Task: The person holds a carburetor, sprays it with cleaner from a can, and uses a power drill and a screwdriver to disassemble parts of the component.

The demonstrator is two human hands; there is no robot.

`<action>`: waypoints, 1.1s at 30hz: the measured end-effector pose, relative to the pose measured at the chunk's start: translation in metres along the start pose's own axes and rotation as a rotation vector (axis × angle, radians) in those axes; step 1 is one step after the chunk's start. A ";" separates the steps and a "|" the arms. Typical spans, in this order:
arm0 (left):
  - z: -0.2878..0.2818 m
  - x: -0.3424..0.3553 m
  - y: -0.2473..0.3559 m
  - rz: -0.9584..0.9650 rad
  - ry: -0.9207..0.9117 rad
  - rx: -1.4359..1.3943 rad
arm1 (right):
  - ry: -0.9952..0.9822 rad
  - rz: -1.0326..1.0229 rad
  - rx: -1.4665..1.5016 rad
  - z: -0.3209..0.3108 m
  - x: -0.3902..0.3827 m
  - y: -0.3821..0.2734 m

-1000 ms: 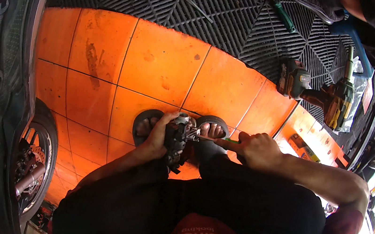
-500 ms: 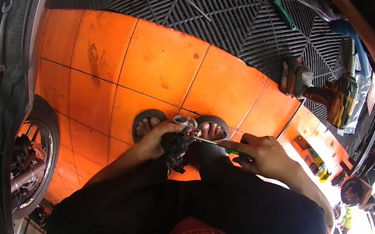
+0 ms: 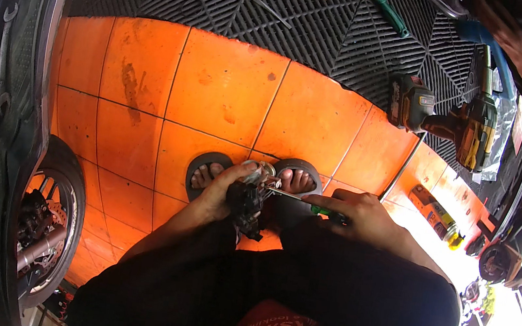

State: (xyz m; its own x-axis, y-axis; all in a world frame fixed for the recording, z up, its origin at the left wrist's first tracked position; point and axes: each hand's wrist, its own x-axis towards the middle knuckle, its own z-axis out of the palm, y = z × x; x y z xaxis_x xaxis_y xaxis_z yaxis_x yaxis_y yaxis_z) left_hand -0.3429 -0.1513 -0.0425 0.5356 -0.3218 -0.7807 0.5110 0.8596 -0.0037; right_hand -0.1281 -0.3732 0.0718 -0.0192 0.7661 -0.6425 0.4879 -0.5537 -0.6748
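Above my feet, my left hand (image 3: 221, 192) is closed around a metal-and-black engine part (image 3: 244, 202) that looks like a throttle body. My left thumb lies over its silver upper end, beside a round metal rim. The darker lower portion hangs below my fingers. In my right hand (image 3: 363, 215) is a screwdriver (image 3: 291, 195) with a thin metal shaft and a green handle mostly covered by my fingers. Its shaft points left, and the tip meets the upper right side of the engine part; the exact contact spot is too small to make out.
Orange floor tiles (image 3: 218, 85) meet a black ribbed mat (image 3: 295, 2). On the mat rest a green-handled screwdriver (image 3: 391, 15) and a cordless impact wrench (image 3: 473, 128). A motorcycle wheel (image 3: 59, 215) stands at left, below a spanner (image 3: 5, 60). A box (image 3: 430, 208) lies at right.
My left thumb has shifted over the silver end of the engine part, which has turned slightly. My right hand has dipped a little, and the screwdriver now slants more.
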 end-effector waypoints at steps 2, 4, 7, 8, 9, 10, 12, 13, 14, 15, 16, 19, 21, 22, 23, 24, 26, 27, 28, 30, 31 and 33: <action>-0.003 0.001 0.001 -0.010 -0.040 -0.013 | 0.013 0.004 0.041 0.003 0.000 -0.001; -0.001 0.001 0.001 0.006 -0.068 -0.043 | 0.021 0.006 0.066 0.003 0.001 -0.003; 0.010 -0.001 0.001 -0.005 -0.035 -0.101 | 0.051 -0.019 0.123 0.004 0.002 -0.002; 0.009 0.000 0.001 0.019 -0.055 -0.073 | 0.078 -0.043 0.172 0.008 0.001 0.002; 0.008 0.002 -0.001 0.043 -0.076 -0.045 | 0.104 -0.068 0.221 0.011 0.001 0.005; 0.005 0.003 -0.003 0.064 -0.082 -0.020 | 0.073 -0.061 0.066 0.006 0.000 0.001; -0.001 0.005 -0.007 0.099 -0.082 0.027 | 0.010 -0.044 -0.242 -0.013 -0.001 -0.013; 0.000 0.006 -0.007 0.111 -0.080 0.052 | 0.038 -0.089 -0.349 -0.017 -0.002 -0.015; 0.000 0.005 -0.007 0.117 -0.079 0.072 | 0.066 -0.134 -0.456 -0.020 -0.002 -0.017; 0.001 0.004 -0.007 0.124 -0.078 0.091 | 0.094 -0.180 -0.563 -0.022 -0.002 -0.018; 0.001 0.004 -0.006 0.120 -0.080 0.096 | 0.095 -0.184 -0.598 -0.021 -0.002 -0.017; 0.001 0.005 -0.003 0.093 -0.089 0.078 | 0.072 -0.152 -0.545 -0.022 0.000 -0.016; 0.002 0.005 -0.003 0.116 -0.091 0.061 | 0.025 -0.075 -0.300 -0.030 0.004 -0.023; 0.003 0.006 -0.003 0.130 -0.080 0.065 | 0.027 -0.079 -0.197 -0.030 0.005 -0.022; 0.004 0.006 -0.004 0.143 -0.070 0.069 | 0.028 -0.084 -0.095 -0.029 0.006 -0.020; 0.005 0.007 -0.007 0.158 -0.046 0.085 | 0.029 -0.088 0.008 -0.029 0.007 -0.019; 0.007 0.007 -0.006 0.128 -0.020 0.093 | -0.055 -0.073 -0.123 -0.036 0.009 -0.028; 0.006 0.005 -0.002 0.085 -0.016 0.086 | -0.098 -0.065 -0.188 -0.039 0.010 -0.033; 0.004 0.005 0.000 0.051 -0.015 0.073 | -0.104 -0.061 -0.151 -0.040 0.011 -0.035; -0.001 0.009 0.004 0.005 -0.018 0.039 | -0.118 -0.052 -0.078 -0.044 0.013 -0.037; -0.002 0.010 0.006 -0.009 -0.020 0.018 | -0.131 -0.045 -0.091 -0.045 0.015 -0.038; -0.004 0.009 0.010 -0.039 -0.088 -0.010 | -0.157 -0.029 -0.118 -0.048 0.018 -0.043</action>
State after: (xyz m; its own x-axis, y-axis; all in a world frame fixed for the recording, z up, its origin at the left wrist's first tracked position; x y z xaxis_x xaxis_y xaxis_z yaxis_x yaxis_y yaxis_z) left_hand -0.3356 -0.1440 -0.0524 0.5729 -0.3880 -0.7219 0.5262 0.8495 -0.0390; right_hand -0.1075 -0.3196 0.1065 -0.1661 0.7158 -0.6783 0.5836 -0.4831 -0.6527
